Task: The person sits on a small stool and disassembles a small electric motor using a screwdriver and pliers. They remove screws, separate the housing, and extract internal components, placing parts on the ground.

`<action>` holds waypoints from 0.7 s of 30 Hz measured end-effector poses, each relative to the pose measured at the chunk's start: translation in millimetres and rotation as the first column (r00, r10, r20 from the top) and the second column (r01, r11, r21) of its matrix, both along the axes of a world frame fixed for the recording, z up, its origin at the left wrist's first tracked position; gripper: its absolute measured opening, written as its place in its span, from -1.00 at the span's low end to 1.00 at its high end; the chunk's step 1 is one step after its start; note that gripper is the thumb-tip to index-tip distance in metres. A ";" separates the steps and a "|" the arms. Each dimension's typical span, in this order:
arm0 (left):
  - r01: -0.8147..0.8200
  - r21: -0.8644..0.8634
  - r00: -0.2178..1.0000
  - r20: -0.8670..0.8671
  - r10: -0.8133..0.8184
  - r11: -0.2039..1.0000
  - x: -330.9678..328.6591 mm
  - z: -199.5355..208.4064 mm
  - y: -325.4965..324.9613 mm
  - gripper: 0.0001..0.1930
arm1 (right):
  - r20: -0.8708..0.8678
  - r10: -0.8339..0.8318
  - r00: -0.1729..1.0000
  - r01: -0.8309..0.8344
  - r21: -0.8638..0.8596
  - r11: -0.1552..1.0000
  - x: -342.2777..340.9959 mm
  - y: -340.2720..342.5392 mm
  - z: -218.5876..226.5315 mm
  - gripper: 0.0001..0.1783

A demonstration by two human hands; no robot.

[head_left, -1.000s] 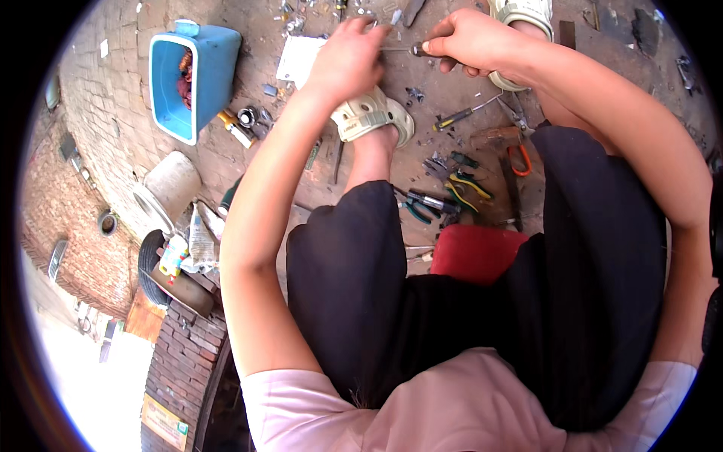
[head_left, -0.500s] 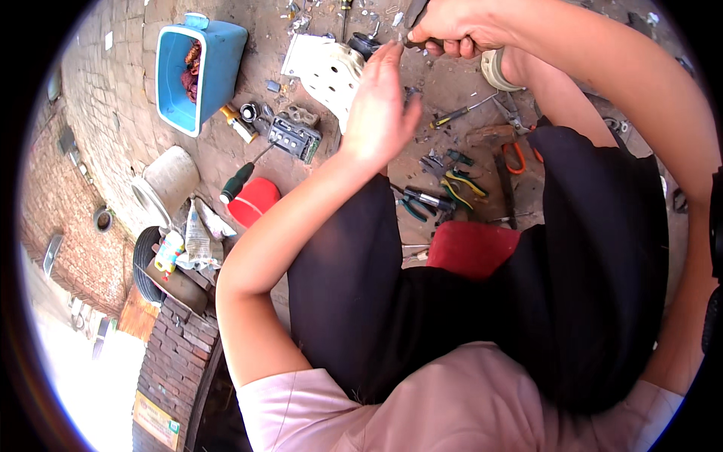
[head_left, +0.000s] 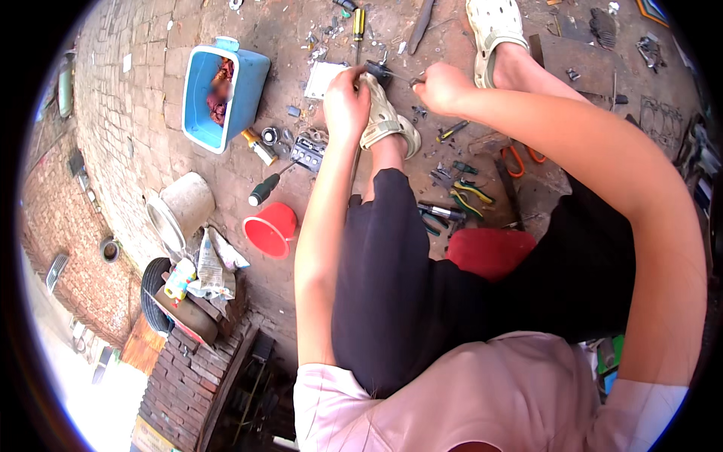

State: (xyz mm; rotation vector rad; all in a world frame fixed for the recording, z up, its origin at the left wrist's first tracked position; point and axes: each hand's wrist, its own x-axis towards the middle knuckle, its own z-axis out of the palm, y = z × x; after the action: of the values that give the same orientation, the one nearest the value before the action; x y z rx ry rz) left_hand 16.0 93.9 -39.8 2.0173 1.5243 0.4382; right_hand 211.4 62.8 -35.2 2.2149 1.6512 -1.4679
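Dark rounded part (head_left: 379,73): lay at 12 o'clock, right by the toe of the left cream clog (head_left: 382,117). Could not tell whether pinned under that toe or merely beside it. Saw the left hand (head_left: 348,107) between 7 and 8 o'clock of the part, with fingers curled in toward it; could not tell whether gripping it or only poised close by. Saw the right hand (head_left: 444,89) at 1 o'clock, closed around the end of a thin-shafted tool (head_left: 401,77), with most of the handle hidden in the fist. Followed the shaft from there toward 10 o'clock, up to the dark part; could not make out any contact at the tip.

Noticed a flat white piece (head_left: 320,80) just beside the left hand, toward half past 10, and a yellow-handled screwdriver (head_left: 359,25) farther out at 12. Found a green-handled screwdriver (head_left: 263,190) between 9 and 10, near a red bucket (head_left: 275,218) at 9, and a blue bin (head_left: 250,94) with crumpled reddish contents (head_left: 220,94) between 10 and 11. Spotted yellow-and-green pliers (head_left: 474,193) between 2 and 3, and orange looped handles (head_left: 514,162) at 2
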 end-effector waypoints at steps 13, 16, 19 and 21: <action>0.455 0.040 0.884 0.101 -0.457 0.889 47.8 -9.5 -9.8 -0.58 | -0.712 -0.678 0.181 0.543 -0.503 0.672 46.4 -45.9 10.0 -0.42; 0.357 0.085 0.906 0.210 -0.367 0.930 34.7 -19.1 3.0 -0.66 | -0.565 -0.824 0.031 0.791 -0.490 0.366 55.8 -81.8 -5.8 -0.51; 0.244 -0.042 0.938 0.262 -0.225 0.969 25.2 -20.0 12.6 -0.67 | -0.288 -0.928 0.236 0.929 -0.213 0.303 52.7 -130.8 -63.9 -0.66; 0.156 -0.166 0.943 0.317 -0.097 0.974 21.2 -21.2 19.0 -0.80 | -0.111 -0.861 0.497 0.830 -0.230 0.509 29.7 -142.1 -75.1 -0.50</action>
State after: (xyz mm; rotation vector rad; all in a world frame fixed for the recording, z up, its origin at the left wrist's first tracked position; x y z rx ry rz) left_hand 37.2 112.9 -61.0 1.7908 1.1919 0.5089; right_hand 241.1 -79.3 -110.3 3.0303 0.2752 -1.9296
